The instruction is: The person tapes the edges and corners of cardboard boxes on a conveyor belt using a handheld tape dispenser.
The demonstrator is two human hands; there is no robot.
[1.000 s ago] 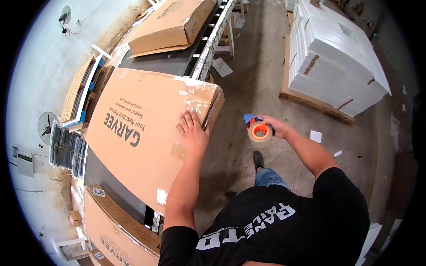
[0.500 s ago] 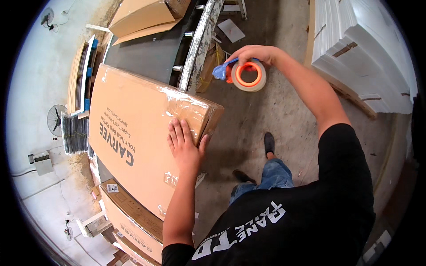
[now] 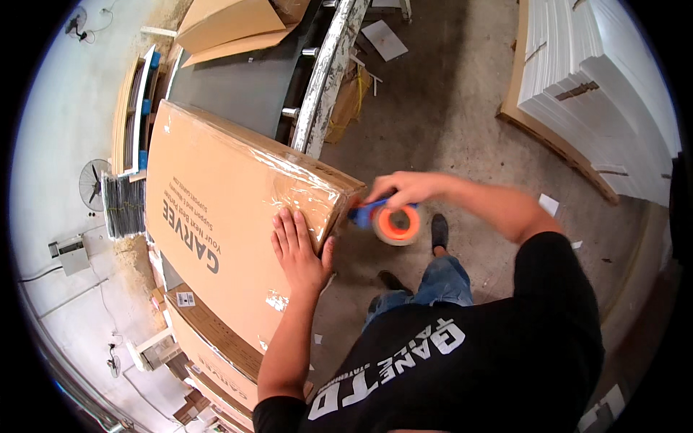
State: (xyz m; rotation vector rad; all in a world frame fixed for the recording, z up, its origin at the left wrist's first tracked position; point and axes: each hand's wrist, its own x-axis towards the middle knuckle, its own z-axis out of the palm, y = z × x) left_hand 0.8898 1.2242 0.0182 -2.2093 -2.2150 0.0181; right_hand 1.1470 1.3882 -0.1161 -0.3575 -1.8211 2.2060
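A large brown cardboard box (image 3: 224, 180) with dark print lies on the conveyor (image 3: 231, 90), clear tape shining along its near right corner. My left hand (image 3: 297, 252) rests flat on the box top beside that corner, fingers stretched out and thumb over the edge. In my right hand (image 3: 404, 189) is a blue tape dispenser (image 3: 367, 214) carrying a roll of tape with an orange core (image 3: 396, 224). The dispenser's front is close to the box's end face; whether it touches is blurred by motion.
Ahead on the conveyor sits another box (image 3: 231, 29) with raised flaps. More boxes (image 3: 209, 346) follow behind at lower left. The conveyor's worn metal rail (image 3: 328, 79) runs along its right side. Stacked white sheets (image 3: 595, 101) stand on a pallet at the right.
My right hand has brought the tape dispenser down and toward me, from beyond the box's corner to beside its end face. My left hand stays on the box.
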